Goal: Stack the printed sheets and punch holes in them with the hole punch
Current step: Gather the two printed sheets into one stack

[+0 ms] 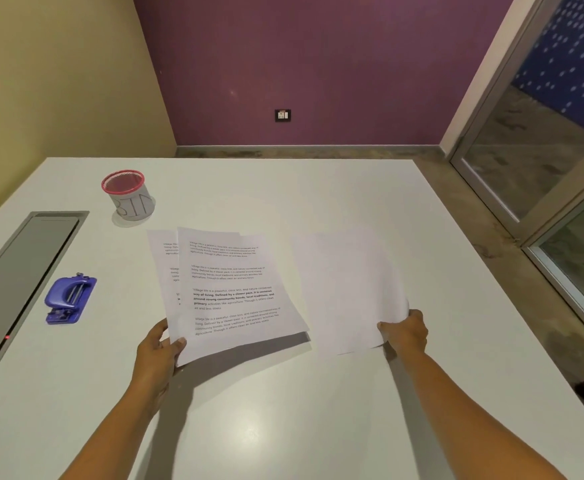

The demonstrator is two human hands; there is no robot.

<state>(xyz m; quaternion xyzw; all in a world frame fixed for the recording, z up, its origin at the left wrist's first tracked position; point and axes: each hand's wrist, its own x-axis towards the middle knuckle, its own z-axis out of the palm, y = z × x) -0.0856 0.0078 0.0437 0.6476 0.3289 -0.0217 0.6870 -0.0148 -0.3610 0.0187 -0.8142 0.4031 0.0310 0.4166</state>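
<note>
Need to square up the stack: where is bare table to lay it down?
Widest bare patch: table between the forearms, nearer than both sheets. Also beyond the pages, right of the red cup. Crowded on the left, around the hole punch and grey panel.

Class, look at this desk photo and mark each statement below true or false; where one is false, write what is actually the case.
1. The left hand holds printed sheets. True.
2. The blue hole punch rests on the sheets. False: it sits apart on the white table, to their left.
3. The right hand grips a sheet showing no print. True.
4. The red-rimmed mesh cup lies tipped over. False: it stands upright.
</note>
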